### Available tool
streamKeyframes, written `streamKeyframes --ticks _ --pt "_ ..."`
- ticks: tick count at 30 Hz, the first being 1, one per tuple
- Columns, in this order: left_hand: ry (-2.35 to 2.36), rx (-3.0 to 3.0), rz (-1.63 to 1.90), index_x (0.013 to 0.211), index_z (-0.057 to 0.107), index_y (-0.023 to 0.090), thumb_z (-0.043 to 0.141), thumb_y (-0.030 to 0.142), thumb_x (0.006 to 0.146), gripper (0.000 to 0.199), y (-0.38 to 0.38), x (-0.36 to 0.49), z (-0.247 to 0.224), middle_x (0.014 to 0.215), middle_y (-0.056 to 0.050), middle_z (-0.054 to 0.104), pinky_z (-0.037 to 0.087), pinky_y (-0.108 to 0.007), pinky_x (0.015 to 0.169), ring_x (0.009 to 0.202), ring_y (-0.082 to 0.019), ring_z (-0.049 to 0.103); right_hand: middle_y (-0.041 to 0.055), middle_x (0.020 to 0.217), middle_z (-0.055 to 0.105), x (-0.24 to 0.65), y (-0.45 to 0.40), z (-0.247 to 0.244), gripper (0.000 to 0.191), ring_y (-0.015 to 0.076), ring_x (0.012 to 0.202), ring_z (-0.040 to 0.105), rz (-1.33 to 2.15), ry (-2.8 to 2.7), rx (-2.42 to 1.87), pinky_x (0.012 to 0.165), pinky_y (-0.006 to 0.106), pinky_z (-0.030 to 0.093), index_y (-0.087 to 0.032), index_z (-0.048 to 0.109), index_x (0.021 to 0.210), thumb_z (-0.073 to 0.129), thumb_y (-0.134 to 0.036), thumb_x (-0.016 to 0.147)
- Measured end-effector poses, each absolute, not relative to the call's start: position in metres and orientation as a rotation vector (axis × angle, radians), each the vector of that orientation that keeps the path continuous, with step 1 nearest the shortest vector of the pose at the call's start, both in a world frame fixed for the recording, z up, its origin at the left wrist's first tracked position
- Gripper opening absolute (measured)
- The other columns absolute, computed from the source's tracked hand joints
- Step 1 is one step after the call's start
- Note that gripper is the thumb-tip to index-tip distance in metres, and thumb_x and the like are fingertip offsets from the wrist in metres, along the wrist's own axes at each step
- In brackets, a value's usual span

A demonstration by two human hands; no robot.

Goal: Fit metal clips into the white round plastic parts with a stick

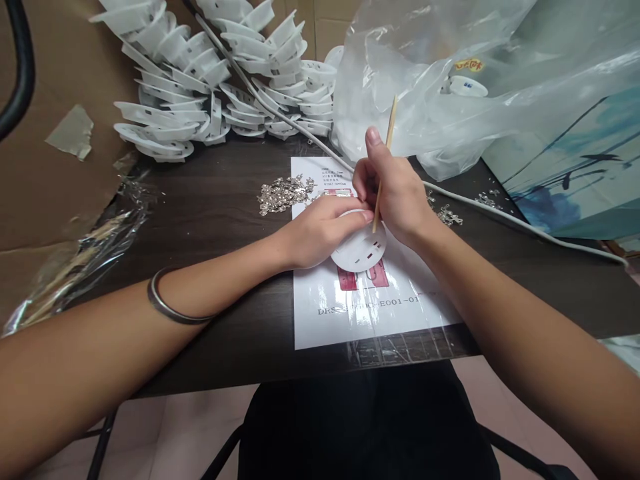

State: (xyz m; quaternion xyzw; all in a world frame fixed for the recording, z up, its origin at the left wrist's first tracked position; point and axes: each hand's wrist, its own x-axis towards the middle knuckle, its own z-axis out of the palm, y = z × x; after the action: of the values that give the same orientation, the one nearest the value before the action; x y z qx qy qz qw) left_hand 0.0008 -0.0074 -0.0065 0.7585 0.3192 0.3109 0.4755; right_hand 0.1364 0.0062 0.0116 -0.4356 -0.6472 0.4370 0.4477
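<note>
A round white plastic disc [363, 252] with small slots lies on a laminated printed sheet [370, 310] at the middle of the dark table. My left hand [320, 230] rests on the disc's left side and holds it down. My right hand [393, 190] grips a thin wooden stick [384, 163] held nearly upright, its lower tip touching the disc's top near my left fingertips. A metal bangle [167, 305] sits on my left forearm.
A pile of small metal clips [284, 193] lies left of the sheet; more clips [450, 215] lie to the right. Stacked white plastic discs [215, 73] fill the back. A clear plastic bag [450, 73], a white cable [525, 227] and cardboard [55, 133] surround the table.
</note>
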Motion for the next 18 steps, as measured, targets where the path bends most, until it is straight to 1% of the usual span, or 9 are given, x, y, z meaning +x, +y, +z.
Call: streamKeyframes --ticks 8,12,15,18 --pt "0.824 1.889 0.756 0.059 0.049 0.017 0.045 0.028 0.084 0.028 -0.0079 0.0009 -0.0054 0.057 0.001 0.044 0.036 -0.026 0.055 0.058 -0.012 0.043 -0.0008 0.043 0.036 0.1382 0.0089 0.0076 0.063 0.013 0.049 0.04 1.047 -1.642 -1.078 0.061 0.03 0.04 -0.022 0.043 0.042 0.031 -0.047 0.099" --pt "0.826 1.929 0.774 0.059 0.049 0.017 0.045 0.029 0.084 0.028 -0.008 0.001 -0.0055 0.059 0.001 0.047 0.037 -0.027 0.058 0.06 -0.012 0.044 -0.0006 0.042 0.036 0.1375 0.0085 0.0073 0.063 0.0133 0.048 0.039 1.044 -1.628 -1.069 0.06 0.03 0.04 -0.022 0.042 0.041 0.033 -0.048 0.098" --pt "0.82 1.948 0.78 0.058 0.049 0.017 0.045 0.029 0.085 0.029 -0.0078 0.0013 -0.0061 0.058 0.001 0.047 0.037 -0.027 0.059 0.059 -0.012 0.044 -0.0004 0.041 0.035 0.137 0.0081 0.0076 0.064 0.0132 0.048 0.04 1.035 -1.629 -1.089 0.058 0.03 0.04 -0.022 0.041 0.04 0.032 -0.051 0.097" --pt "0.817 1.946 0.781 0.058 0.049 0.017 0.045 0.029 0.084 0.029 -0.0077 0.0016 -0.0063 0.059 0.001 0.048 0.038 -0.027 0.059 0.06 -0.013 0.045 -0.0006 0.042 0.036 0.137 0.007 0.0085 0.063 0.0122 0.047 0.038 1.034 -1.63 -1.088 0.058 0.029 0.039 -0.022 0.041 0.042 0.033 -0.05 0.097"
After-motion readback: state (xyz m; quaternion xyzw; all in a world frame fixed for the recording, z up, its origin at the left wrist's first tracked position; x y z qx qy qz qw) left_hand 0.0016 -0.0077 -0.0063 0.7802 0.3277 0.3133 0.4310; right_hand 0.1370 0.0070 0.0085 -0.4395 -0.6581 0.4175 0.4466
